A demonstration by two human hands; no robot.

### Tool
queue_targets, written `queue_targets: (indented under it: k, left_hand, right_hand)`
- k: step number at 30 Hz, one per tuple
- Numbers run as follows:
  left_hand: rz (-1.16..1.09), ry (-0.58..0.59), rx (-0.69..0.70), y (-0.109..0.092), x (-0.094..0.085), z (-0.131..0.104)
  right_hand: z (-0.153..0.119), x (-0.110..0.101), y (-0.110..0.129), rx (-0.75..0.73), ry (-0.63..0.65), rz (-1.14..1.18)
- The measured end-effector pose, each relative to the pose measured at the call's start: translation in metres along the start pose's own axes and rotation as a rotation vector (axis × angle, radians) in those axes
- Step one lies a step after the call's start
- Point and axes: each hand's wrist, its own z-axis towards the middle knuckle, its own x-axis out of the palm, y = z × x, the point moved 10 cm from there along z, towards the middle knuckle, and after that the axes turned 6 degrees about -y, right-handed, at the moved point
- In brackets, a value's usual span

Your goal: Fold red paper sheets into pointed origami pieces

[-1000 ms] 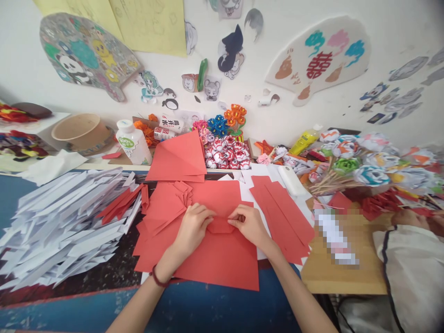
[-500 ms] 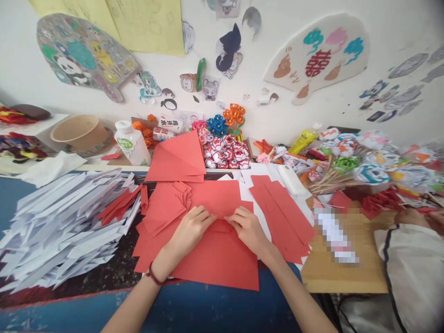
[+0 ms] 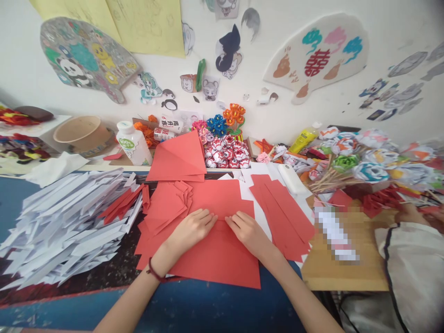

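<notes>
A small piece of red paper (image 3: 221, 225) lies between my two hands, over larger red sheets (image 3: 218, 263). My left hand (image 3: 196, 227) has its fingers pressed together on the left end of this piece. At the right end, my right hand (image 3: 247, 232) holds it with thumb and fingertips closed. A crease or edge runs across the paper between the fingertips; part of the piece is hidden by my fingers. Just beyond my left hand is a small bunch of folded red paper pieces (image 3: 182, 196).
To the left spreads a heap of folded white paper strips (image 3: 72, 222) with red ones (image 3: 121, 203) on top. Red strips (image 3: 280, 217) lie at right. Behind stand a white bottle (image 3: 133, 143) and paper flowers (image 3: 227, 152). Another person's sleeve (image 3: 412, 268) is at far right.
Both hands stay nearly in place, with the fingers shifted slightly. The paper between them, its lower part raised before, now looks flatter.
</notes>
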Motion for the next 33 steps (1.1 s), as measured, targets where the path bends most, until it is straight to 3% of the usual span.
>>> queue_targets:
  k: [10, 15, 27, 33]
  left_hand:
    - [-0.043, 0.083, -0.034, -0.001, 0.0, 0.003]
    - [-0.021, 0.071, -0.039, -0.005, -0.004, 0.001]
    - [-0.063, 0.115, -0.161, 0.004, -0.014, -0.008]
    - [-0.031, 0.079, -0.125, 0.008, -0.013, -0.008]
  right_hand:
    - [0.005, 0.006, 0.01, -0.041, 0.107, -0.122]
    - [0.007, 0.008, 0.011, -0.027, 0.146, -0.136]
    - [-0.016, -0.011, -0.015, 0.377, 0.044, 0.179]
    - [-0.026, -0.011, -0.018, 0.376, 0.028, 0.18]
